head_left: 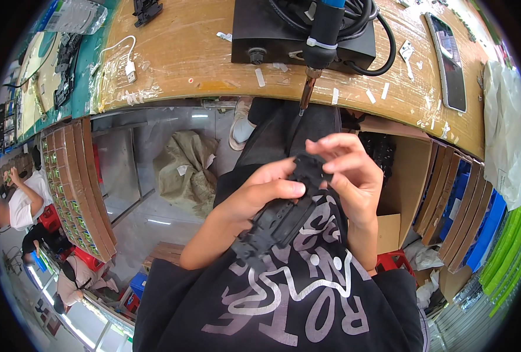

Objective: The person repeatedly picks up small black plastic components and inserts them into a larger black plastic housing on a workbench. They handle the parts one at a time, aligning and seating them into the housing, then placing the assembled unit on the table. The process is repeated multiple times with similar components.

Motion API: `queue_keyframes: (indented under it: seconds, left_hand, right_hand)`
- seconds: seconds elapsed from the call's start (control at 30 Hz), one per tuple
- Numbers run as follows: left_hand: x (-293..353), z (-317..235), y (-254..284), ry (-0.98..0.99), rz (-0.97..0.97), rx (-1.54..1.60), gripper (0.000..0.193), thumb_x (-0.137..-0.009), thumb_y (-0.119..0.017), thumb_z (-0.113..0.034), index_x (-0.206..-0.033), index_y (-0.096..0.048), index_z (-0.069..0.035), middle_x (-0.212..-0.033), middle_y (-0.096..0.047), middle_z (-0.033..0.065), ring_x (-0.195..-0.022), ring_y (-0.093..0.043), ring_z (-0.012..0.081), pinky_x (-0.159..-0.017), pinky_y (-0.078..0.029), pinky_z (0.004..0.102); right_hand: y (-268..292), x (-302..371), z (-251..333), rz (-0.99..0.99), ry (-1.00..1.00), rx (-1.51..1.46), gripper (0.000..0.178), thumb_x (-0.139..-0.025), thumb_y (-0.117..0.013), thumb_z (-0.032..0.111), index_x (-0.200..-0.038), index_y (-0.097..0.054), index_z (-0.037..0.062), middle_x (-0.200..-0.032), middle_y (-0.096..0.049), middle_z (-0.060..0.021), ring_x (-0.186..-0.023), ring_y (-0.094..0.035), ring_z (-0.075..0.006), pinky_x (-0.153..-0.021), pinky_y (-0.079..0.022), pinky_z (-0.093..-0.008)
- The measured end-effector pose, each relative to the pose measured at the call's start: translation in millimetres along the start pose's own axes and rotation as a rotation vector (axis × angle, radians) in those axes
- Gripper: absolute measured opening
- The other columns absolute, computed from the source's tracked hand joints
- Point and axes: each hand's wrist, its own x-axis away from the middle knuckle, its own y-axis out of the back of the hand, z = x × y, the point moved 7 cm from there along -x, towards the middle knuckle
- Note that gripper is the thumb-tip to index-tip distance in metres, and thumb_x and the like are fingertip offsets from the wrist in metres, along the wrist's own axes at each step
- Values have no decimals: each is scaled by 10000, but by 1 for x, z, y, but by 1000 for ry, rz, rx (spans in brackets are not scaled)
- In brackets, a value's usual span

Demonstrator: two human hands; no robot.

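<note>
Clasping the black part [281,223] in left fingers [285,189], seemingly to steady it; right fingers [348,160] curled at its far end, cannot tell whether pinching.

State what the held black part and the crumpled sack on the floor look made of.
Black part: probably hard plastic, matte, judging by its crisp ridges and recesses.
Crumpled sack: dull, possibly woven plastic or cloth, given its soft folds.

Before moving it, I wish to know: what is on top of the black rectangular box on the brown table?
Black cable loops lie over the box; a slim blue-and-black tool hangs in front. Whatever these cover cannot be seen.
</note>
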Motion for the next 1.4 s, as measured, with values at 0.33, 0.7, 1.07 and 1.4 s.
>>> queue_keyframes:
  seconds: [0.33, 0.7, 1.07, 1.4]
  left_hand:
    - [-4, -30, 27, -441, -407, -352, 200, -809, -497, -55, -996, -432, -23, -878, -532, 28, -733, -519, 51, -603, -430, 183]
    - [-3, -34, 20, -456, -387, -377, 208, -805, -505, -50, -996, -428, -17, -900, -527, 34, -778, -509, 57, -654, -427, 195]
    - [-4, -35, 20, -447, -384, -337, 241, -809, -499, -53, -1031, -416, -11, -908, -528, 48, -768, -518, 60, -645, -430, 190]
    - [-4, -37, 18, -465, -399, -372, 250, -804, -511, -53, -1030, -416, -3, -914, -529, 54, -781, -520, 68, -654, -430, 193]
  right_hand:
    - [-11, 20, -39, -57, -619, -155, 300, -779, -559, 37, -1025, -397, -19, -680, -549, -80, -538, -571, -154, -461, -472, -236]
    - [-17, 16, -28, -61, -589, -196, 259, -771, -554, 7, -982, -404, -17, -686, -565, -86, -529, -563, -144, -455, -464, -236]
    - [-15, 16, -30, -71, -583, -203, 259, -772, -552, 11, -982, -403, -13, -696, -570, -84, -515, -563, -149, -446, -458, -231]
    - [-14, 16, -30, -77, -547, -202, 272, -773, -554, 13, -996, -402, -19, -681, -556, -78, -516, -556, -136, -440, -459, -229]
